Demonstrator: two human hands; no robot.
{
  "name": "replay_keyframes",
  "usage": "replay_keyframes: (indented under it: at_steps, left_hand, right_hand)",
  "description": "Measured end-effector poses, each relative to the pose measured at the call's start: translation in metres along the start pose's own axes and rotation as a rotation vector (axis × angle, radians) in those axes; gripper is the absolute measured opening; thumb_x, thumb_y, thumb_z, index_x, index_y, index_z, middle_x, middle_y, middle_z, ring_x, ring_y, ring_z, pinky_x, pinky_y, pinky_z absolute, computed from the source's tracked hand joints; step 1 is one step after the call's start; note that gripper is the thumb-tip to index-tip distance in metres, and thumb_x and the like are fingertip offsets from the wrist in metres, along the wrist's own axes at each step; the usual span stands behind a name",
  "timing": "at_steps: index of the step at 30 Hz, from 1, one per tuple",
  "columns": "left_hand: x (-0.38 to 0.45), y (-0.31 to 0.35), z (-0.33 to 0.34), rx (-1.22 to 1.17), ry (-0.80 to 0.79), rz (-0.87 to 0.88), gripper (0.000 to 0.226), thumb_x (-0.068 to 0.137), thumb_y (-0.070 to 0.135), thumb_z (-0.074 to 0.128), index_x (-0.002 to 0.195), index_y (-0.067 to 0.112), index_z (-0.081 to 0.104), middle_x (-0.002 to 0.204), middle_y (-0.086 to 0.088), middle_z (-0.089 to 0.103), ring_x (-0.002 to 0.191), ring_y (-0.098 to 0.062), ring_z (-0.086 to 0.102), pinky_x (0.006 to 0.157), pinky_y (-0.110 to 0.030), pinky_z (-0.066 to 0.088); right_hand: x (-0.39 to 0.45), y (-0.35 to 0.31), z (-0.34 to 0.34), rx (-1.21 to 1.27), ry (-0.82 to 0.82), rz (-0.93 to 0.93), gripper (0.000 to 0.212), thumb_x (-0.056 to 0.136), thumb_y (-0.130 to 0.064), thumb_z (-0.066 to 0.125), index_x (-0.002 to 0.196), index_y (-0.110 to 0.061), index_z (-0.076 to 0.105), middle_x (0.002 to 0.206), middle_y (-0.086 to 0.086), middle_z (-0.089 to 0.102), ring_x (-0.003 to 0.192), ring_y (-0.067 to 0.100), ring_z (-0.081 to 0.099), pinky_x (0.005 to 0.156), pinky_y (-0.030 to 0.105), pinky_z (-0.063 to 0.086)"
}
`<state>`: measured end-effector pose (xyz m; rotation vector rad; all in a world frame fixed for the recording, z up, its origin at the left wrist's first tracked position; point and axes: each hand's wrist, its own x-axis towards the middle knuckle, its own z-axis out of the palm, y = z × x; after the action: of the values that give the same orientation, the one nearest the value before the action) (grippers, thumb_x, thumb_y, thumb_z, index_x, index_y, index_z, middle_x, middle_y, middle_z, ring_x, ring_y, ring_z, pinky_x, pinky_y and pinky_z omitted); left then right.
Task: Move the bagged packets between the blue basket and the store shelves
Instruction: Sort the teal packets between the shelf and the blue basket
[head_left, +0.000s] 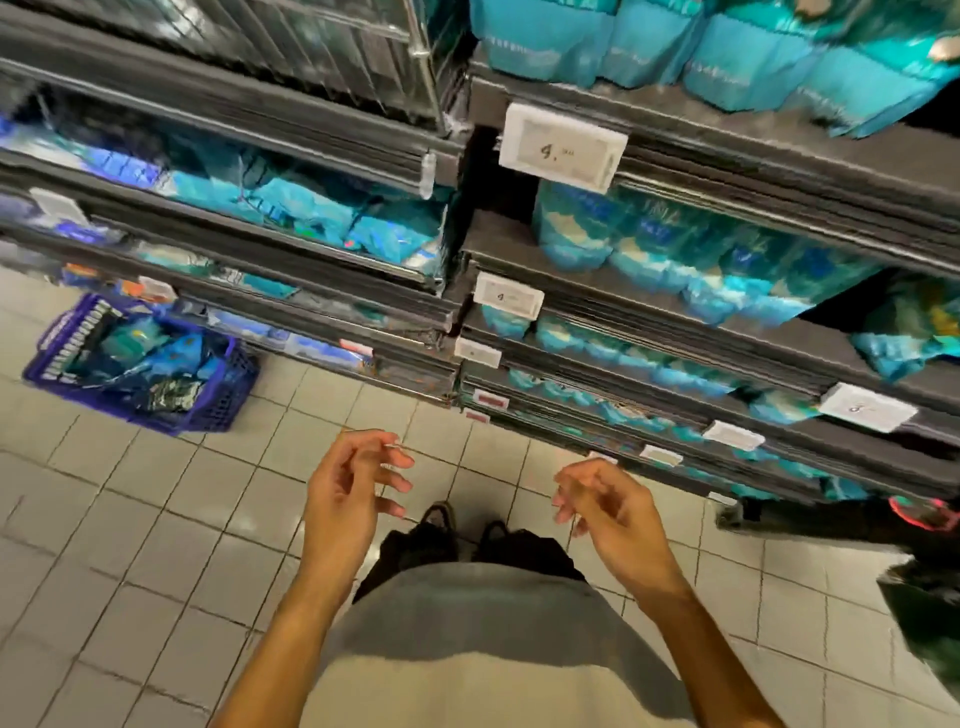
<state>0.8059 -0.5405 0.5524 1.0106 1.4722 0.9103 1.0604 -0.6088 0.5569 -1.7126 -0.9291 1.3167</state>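
The bagged packets (156, 358) lie heaped in the blue basket (228, 400) on the tiled floor (130, 519), left of the person and hard against the lowest store shelves (675, 322), where more teal packets stand in rows. They look soft, light and crinkly, likely slippery film; a pinch at a top seam or a grasp across the body should serve. Both hands hang empty at waist height, apart: left hand (348, 488) and right hand (608, 499), fingers loosely curled.
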Motion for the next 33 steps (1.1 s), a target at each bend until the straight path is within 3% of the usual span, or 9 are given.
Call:
replay_keyframes:
  at_steps: [3, 7, 9, 11, 14, 19, 24, 28, 33]
  left_hand:
    - [-0.018, -0.012, -0.017, -0.056, 0.158, -0.074, 0.026, 0.107, 0.010, 0.040, 0.106, 0.011, 0.066, 0.089, -0.010, 0.073, 0.067, -0.016, 0.067, 0.053, -0.025, 0.056]
    - [-0.050, -0.028, -0.037, -0.121, 0.372, -0.140, 0.026, 0.107, 0.008, 0.039, 0.107, 0.006, 0.066, 0.085, -0.010, 0.072, 0.064, -0.016, 0.067, 0.051, -0.026, 0.056]
    - [-0.069, -0.038, -0.048, -0.149, 0.469, -0.178, 0.026, 0.107, 0.009, 0.040, 0.105, 0.007, 0.066, 0.085, -0.011, 0.072, 0.064, -0.017, 0.067, 0.050, -0.027, 0.056]
    - [-0.086, -0.047, -0.060, -0.180, 0.561, -0.211, 0.026, 0.107, 0.009, 0.040, 0.104, 0.009, 0.066, 0.084, -0.008, 0.073, 0.063, -0.016, 0.067, 0.050, -0.026, 0.056]
    - [-0.106, -0.059, -0.079, -0.237, 0.679, -0.237, 0.025, 0.107, 0.011, 0.043, 0.102, 0.010, 0.067, 0.084, -0.009, 0.073, 0.063, -0.015, 0.067, 0.050, -0.027, 0.056]
    - [-0.123, -0.082, -0.113, -0.322, 0.883, -0.291, 0.022, 0.106, 0.010, 0.046, 0.103, 0.003, 0.067, 0.088, -0.019, 0.070, 0.059, -0.013, 0.065, 0.047, -0.026, 0.054]
    - [-0.114, -0.107, -0.176, -0.356, 0.981, -0.325, 0.023, 0.106, 0.018, 0.046, 0.103, 0.013, 0.068, 0.091, -0.011, 0.073, 0.076, -0.032, 0.069, 0.056, -0.036, 0.059]
    - [-0.086, -0.114, -0.247, -0.395, 1.006, -0.358, 0.024, 0.106, 0.020, 0.045, 0.103, 0.013, 0.068, 0.089, -0.007, 0.074, 0.074, -0.027, 0.070, 0.055, -0.032, 0.059]
    - [-0.037, -0.107, -0.333, -0.409, 0.898, -0.357, 0.023, 0.106, 0.014, 0.044, 0.105, 0.009, 0.067, 0.091, -0.010, 0.074, 0.072, -0.020, 0.069, 0.055, -0.029, 0.058]
  right_hand:
    - [0.003, 0.013, 0.016, -0.037, -0.089, 0.072, 0.021, 0.100, -0.006, 0.056, 0.089, -0.019, 0.069, 0.080, 0.009, 0.072, 0.072, 0.020, 0.068, 0.064, 0.032, 0.052]
    - [0.013, 0.013, 0.044, -0.171, -0.293, 0.066, 0.011, 0.093, -0.031, 0.060, 0.085, -0.028, 0.067, 0.081, 0.001, 0.073, 0.074, 0.017, 0.071, 0.062, 0.026, 0.054]
    - [0.020, 0.011, 0.062, -0.210, -0.392, 0.060, 0.016, 0.085, -0.040, 0.058, 0.081, -0.028, 0.068, 0.078, -0.002, 0.073, 0.072, 0.015, 0.070, 0.061, 0.026, 0.053]
    - [0.030, 0.007, 0.084, -0.229, -0.474, 0.058, 0.013, 0.089, -0.032, 0.060, 0.078, -0.030, 0.068, 0.073, -0.004, 0.071, 0.067, 0.012, 0.068, 0.058, 0.022, 0.050]
    - [0.047, -0.009, 0.122, -0.265, -0.585, 0.007, 0.031, 0.095, -0.006, 0.061, 0.077, -0.030, 0.069, 0.071, -0.002, 0.070, 0.063, 0.013, 0.066, 0.053, 0.020, 0.047]
    - [0.069, -0.057, 0.211, -0.252, -0.746, -0.023, 0.018, 0.088, -0.013, 0.064, 0.073, -0.022, 0.068, 0.073, 0.013, 0.064, 0.062, 0.021, 0.059, 0.051, 0.026, 0.042]
    - [0.091, -0.084, 0.305, -0.357, -0.823, -0.094, 0.011, 0.097, -0.006, 0.056, 0.093, -0.004, 0.066, 0.074, 0.005, 0.072, 0.064, 0.015, 0.067, 0.054, 0.023, 0.050]
    - [0.098, -0.098, 0.375, -0.349, -0.791, -0.055, 0.009, 0.097, -0.003, 0.056, 0.092, 0.000, 0.063, 0.076, 0.008, 0.071, 0.066, 0.020, 0.067, 0.056, 0.029, 0.050]
    - [0.106, -0.106, 0.432, -0.353, -0.695, 0.002, 0.015, 0.097, 0.002, 0.055, 0.085, -0.003, 0.061, 0.075, 0.011, 0.069, 0.066, 0.025, 0.064, 0.055, 0.033, 0.046]
